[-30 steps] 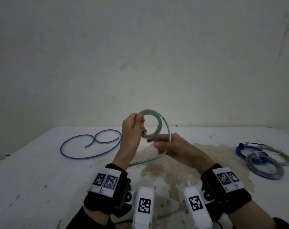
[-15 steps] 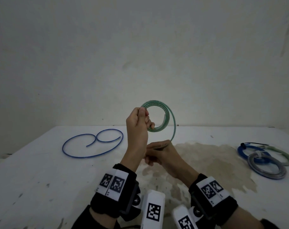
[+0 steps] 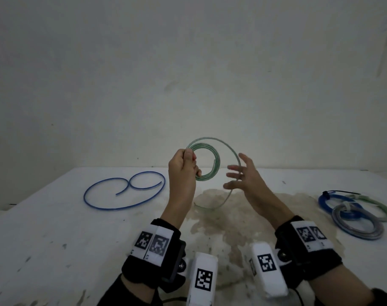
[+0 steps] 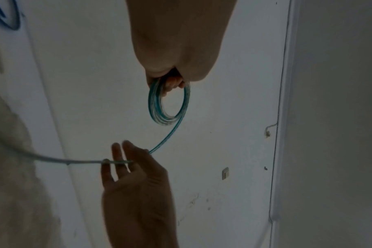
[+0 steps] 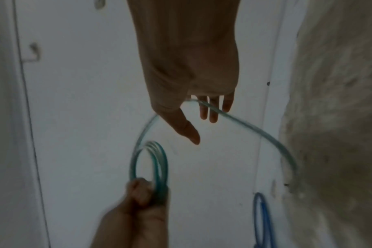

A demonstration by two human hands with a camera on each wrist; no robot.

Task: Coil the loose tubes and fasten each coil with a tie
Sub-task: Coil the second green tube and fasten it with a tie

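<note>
Green tube half coiled, held up over the worktop point(image 3: 55, 228)

Left hand point(image 3: 182, 171) fingers clamp the tube point(image 3: 207, 161) coil; right hand point(image 3: 246, 182) fingers are spread, loose tail lying across them, probably just touching, end trailing down.

1. white table point(image 3: 55, 239), scuffed with small dark marks.
2. a large brownish stain point(image 3: 232, 217) spreads across the table's middle.
3. pale wall point(image 3: 188, 74) behind the table, blotchy, peeling at the far right.
4. a small switch plate point(image 4: 225, 173) on the wall, seen from the left wrist.
</note>
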